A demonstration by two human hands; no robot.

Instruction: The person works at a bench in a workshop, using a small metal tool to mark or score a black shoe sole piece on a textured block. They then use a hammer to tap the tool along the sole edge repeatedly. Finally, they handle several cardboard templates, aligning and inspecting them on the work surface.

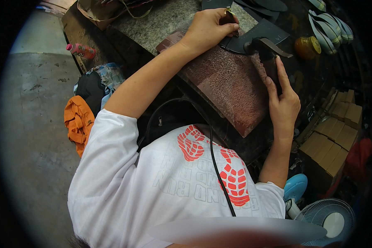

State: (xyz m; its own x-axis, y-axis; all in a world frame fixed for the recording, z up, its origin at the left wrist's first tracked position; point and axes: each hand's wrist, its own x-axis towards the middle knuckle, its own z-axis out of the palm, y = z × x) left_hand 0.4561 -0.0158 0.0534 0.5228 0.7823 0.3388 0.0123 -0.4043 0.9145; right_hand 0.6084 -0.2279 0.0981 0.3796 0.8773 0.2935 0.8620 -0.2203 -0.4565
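Note:
My left hand [213,29] is closed in a pinch near the far edge of a rough, reddish-brown board [227,82]. A small dark thing with a yellowish edge shows by its fingertips, too small to name. Under and beside those fingers lies a flat dark sheet piece [262,36] with a rounded end. On the board's right side, my right hand [284,101] grips a dark curved piece [270,68] between thumb and fingers. A narrow dark strap [276,47] curls out above it.
Striped straps [328,31] and an orange jar [307,47] stand at the far right. Cardboard boxes [328,138] are stacked lower right, above a fan [328,221]. A pink bottle [82,51] and an orange cloth [77,120] lie left. A black cable [213,153] crosses my shirt.

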